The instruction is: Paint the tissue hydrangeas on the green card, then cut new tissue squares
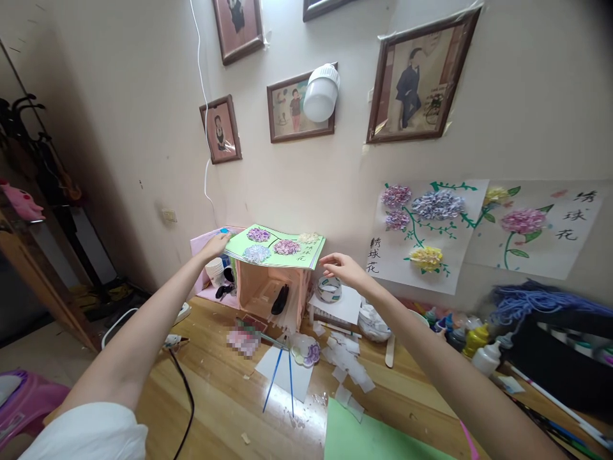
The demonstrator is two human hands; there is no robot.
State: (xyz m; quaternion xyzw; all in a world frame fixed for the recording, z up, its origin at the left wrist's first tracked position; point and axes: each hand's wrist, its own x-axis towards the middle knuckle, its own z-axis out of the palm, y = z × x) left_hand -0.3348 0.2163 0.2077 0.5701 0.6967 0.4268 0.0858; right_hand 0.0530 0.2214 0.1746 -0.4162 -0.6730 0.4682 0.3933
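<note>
One flower sheet (279, 260) sits on the box (247, 287) by our bench's (215, 377) far edge. It looks light and bendy; we should pinch bare edges. Left fingers (223, 240) touch it, grip unclear; right fingers (332, 258) are open.

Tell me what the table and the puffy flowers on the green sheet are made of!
The tabletop looks like wood, or a wood-look covering, smooth and a bit shiny: you can see grain and bright reflections. The puffy flowers seem to be crinkled paper, maybe thin cloth, probably not shiny: they look ruffled and raised above the green sheet.
</note>
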